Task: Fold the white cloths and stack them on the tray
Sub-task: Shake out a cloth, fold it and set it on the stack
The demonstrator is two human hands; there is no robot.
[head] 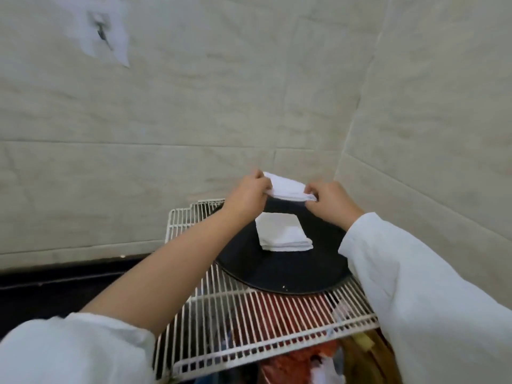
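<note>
Pinching opposite ends of a folded white cloth (288, 188), the left hand (246, 196) and right hand (331, 202) hold it above the black round tray (277, 275), where a folded stack (282, 232) lies centred, well inside the rim. No writing is legible.

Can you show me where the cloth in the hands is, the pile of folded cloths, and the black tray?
held cloth (288, 188), head view, middle of the fold between both hands.
folded cloths (282, 231), head view, top of the pile.
black tray (277, 270), head view, bare near part.
</note>
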